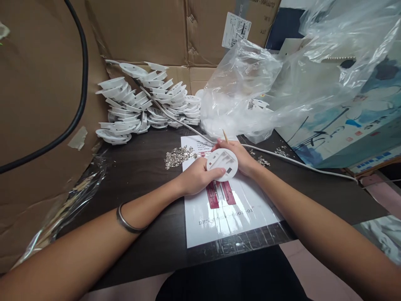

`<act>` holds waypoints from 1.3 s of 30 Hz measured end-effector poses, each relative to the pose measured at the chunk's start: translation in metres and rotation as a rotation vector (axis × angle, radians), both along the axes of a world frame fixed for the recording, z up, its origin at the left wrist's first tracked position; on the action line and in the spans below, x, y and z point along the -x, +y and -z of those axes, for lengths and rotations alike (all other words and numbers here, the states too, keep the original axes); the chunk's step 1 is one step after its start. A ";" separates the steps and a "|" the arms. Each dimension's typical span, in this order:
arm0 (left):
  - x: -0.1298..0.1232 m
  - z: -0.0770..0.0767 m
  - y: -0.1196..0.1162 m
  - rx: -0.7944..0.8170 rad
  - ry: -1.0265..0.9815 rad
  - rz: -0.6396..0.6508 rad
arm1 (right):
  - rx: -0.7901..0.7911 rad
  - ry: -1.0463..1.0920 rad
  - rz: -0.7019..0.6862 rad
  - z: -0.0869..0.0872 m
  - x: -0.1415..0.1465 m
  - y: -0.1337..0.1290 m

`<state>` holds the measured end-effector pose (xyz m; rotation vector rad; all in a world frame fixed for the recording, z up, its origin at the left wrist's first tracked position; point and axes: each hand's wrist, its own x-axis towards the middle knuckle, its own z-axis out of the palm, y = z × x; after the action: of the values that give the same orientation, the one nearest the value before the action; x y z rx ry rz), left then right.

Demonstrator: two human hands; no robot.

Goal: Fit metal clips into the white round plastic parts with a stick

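My left hand (196, 176) is closed on a round white plastic disc (231, 163), the thumb lying across its face. Raised shapes and a small dark rectangle show on that face, which is tilted towards me. Just beyond the disc's right edge, my right hand (240, 155) is closed around a thin wooden stick (225, 135), whose pale end points up. The disc hides part of the right fingers. Both hands are above a printed white sheet (200, 234) with red pictures on it. Left of the sheet's top lies a pile of small metal pieces (177, 158).
Leaning stacks of similar white discs (122, 110) stand at the back left. A clear plastic bag (238, 92) and a painted box (354, 125) are at the right. A grey cable (291, 157) crosses the dark table; more metal pieces (263, 161) lie near it. Cardboard (140, 33) walls the back.
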<state>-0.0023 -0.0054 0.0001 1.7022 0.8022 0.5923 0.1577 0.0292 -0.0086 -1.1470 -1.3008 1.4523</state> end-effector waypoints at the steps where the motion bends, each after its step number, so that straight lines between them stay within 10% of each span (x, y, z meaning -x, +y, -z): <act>1: 0.000 0.000 0.000 0.005 -0.009 0.000 | 0.033 -0.007 -0.020 -0.001 0.001 0.001; 7: 0.002 0.001 0.001 -0.027 0.074 0.025 | 0.137 -0.226 -0.039 -0.009 0.009 0.012; 15: 0.001 0.000 0.001 -0.048 0.054 0.024 | -0.271 -0.214 -0.095 0.008 0.022 0.022; 39: 0.001 -0.001 -0.001 -0.028 0.009 -0.032 | -0.648 -0.753 -0.367 0.027 0.020 0.036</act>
<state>-0.0034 -0.0065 0.0008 1.7218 0.8321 0.6208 0.1377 0.0656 -0.0357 -1.0558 -2.3831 0.6923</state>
